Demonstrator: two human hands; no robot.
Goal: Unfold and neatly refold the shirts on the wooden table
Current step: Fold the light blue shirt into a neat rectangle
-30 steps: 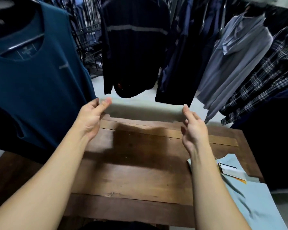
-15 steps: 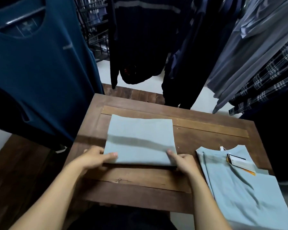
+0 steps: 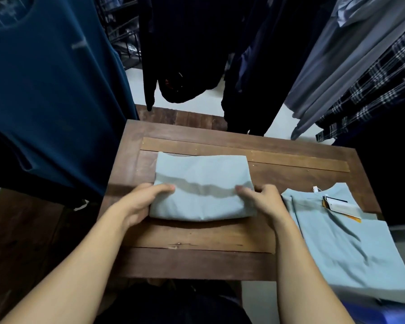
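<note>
While garments [image 3: 56, 101] hang around, a wooden table [image 3: 197, 237] stands; folded shirt [image 3: 201, 169] atop.

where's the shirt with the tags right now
In the head view the tagged shirt lies flat at the right, over the table and its right edge, beside the right hand gripping the folded shirt.

Matt pale-blue cloth of a folded shirt [image 3: 201, 183] is creasing softly between the left hand [image 3: 140, 202] and right hand [image 3: 262, 199] on a worn, grainy wooden table [image 3: 197, 235], while a smooth paper tag [image 3: 344, 208] is lying on a second shirt [image 3: 337, 249] of matching cloth to the right of the right hand.
</note>
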